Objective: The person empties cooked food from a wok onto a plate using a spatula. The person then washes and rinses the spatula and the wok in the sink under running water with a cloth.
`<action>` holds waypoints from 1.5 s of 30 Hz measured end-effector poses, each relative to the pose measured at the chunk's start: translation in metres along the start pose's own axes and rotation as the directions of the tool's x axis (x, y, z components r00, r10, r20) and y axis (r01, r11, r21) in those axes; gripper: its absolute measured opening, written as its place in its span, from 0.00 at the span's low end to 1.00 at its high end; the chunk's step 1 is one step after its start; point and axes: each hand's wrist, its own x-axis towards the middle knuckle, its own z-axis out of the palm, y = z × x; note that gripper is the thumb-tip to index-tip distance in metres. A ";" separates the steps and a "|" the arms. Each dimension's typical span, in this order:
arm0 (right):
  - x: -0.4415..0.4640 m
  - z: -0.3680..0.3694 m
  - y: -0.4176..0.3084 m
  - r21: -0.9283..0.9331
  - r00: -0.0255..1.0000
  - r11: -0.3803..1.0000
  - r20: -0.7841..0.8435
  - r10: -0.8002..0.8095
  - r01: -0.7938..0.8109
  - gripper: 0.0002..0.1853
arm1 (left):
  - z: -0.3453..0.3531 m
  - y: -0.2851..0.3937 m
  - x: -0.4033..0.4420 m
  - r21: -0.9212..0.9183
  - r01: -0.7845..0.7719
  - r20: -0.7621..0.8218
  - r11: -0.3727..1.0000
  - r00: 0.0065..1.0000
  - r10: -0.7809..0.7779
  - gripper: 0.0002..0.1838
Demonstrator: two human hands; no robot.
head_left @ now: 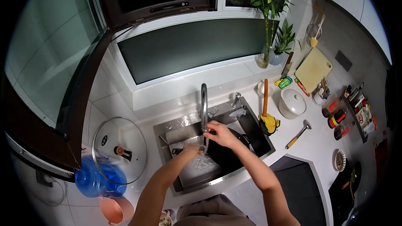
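Note:
Over the steel sink (164, 142), my right hand (222, 134) has its fingers closed on the lower end of the curved faucet (204, 104). Water runs down from the spout. My left hand (191, 150) is in the sink beside the stream, its fingers bent together; what they hold, if anything, is hard to see. A small dark object (177, 151) lies just left of those fingers. Under my right hand a black pan (222, 152) sits in the sink, partly covered by my forearm. Splashing water (203, 163) covers part of the sink bottom.
A glass lid (140, 150) leans at the left, above a blue water jug (94, 178) and a pink basket (115, 210). Right of the sink are a yellow-black glove (269, 124), a white pot (292, 104) and a ladle (298, 135). An open window (79, 100) juts in at left.

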 end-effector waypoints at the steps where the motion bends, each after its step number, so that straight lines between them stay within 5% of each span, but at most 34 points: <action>1: -0.005 -0.013 0.005 -0.046 1.000 0.999 0.016 -0.023 0.024 0.14 | 0.010 -0.005 -0.004 0.053 0.029 0.037 0.998 0.999 -0.031 0.14; 4: -0.018 -0.057 0.030 -0.240 0.996 0.969 0.082 -0.044 0.063 0.14 | 0.050 -0.030 0.001 0.042 0.037 0.065 0.998 0.997 -0.040 0.14; 5: -0.020 -0.072 0.034 -0.251 0.996 0.967 0.082 -0.027 0.046 0.15 | 0.043 -0.030 -0.009 -0.198 0.148 0.241 0.969 0.965 -0.098 0.14; 6: -0.022 -0.085 0.037 -0.262 0.997 0.965 0.082 -0.010 0.032 0.16 | 0.038 -0.030 -0.016 -0.399 0.291 0.419 0.869 0.901 -0.110 0.14; 12: -0.057 -0.077 0.055 -0.362 0.975 0.927 -0.222 0.017 -0.099 0.20 | 0.102 -0.055 0.010 -0.725 0.500 0.582 0.475 0.812 0.034 0.12; 16: -0.146 -0.050 0.102 -0.199 0.857 0.846 -0.272 0.437 -0.495 0.19 | 0.111 -0.062 0.021 -0.720 0.529 0.656 0.450 0.730 0.191 0.13; 18: -0.193 -0.035 0.128 -0.149 0.771 0.772 -0.309 0.557 -0.618 0.19 | 0.086 -0.049 0.003 -0.785 0.548 0.610 0.289 0.767 0.200 0.13; 22: -0.236 -0.025 0.134 -0.065 0.642 0.670 -0.366 0.674 -0.740 0.19 | 0.065 -0.039 -0.001 -0.776 0.560 0.627 0.292 0.737 0.252 0.14; 25: -0.243 -0.020 0.138 -0.124 0.638 0.651 -0.399 0.658 -0.749 0.19 | 0.066 -0.035 -0.005 -0.714 0.609 0.694 0.345 0.678 0.241 0.15; 28: -0.236 -0.023 0.135 -0.155 0.639 0.638 -0.398 0.658 -0.754 0.19 | 0.073 -0.028 -0.026 -0.730 0.600 0.662 0.328 0.739 0.124 0.15; 31: -0.220 -0.026 0.122 -0.201 0.616 0.590 -0.396 0.681 -0.782 0.23 | 0.061 -0.024 -0.074 -0.786 0.611 0.610 0.096 0.739 0.286 0.15; 34: -0.206 -0.028 0.106 -0.177 0.486 0.454 -0.357 0.798 -0.873 0.30 | 0.066 -0.016 -0.106 -0.793 0.608 0.580 0.033 0.737 0.346 0.15; 36: -0.201 -0.030 0.091 -0.016 0.379 0.390 -0.281 0.882 -0.921 0.37 | 0.075 -0.011 -0.115 -0.808 0.587 0.569 0.055 0.751 0.336 0.13; 37: -0.197 -0.031 0.077 0.055 0.361 0.395 -0.307 0.881 -0.917 0.30 | 0.078 -0.007 -0.117 -0.858 0.500 0.509 0.115 0.803 0.309 0.12; 40: -0.210 -0.035 0.066 -0.154 0.447 0.420 -0.362 0.818 -0.894 0.19 | 0.090 -0.001 -0.108 -0.913 0.311 0.379 0.263 0.885 0.270 0.09; 42: -0.226 -0.029 0.089 -0.143 0.432 0.411 -0.414 0.802 -0.900 0.15 | 0.092 0.006 -0.090 -0.899 0.129 0.208 0.418 0.967 0.149 0.07; 45: -0.244 -0.021 0.118 0.036 0.376 0.455 -0.507 0.776 -0.890 0.15 | 0.083 0.013 -0.073 -0.890 0.086 0.147 0.449 0.984 0.103 0.07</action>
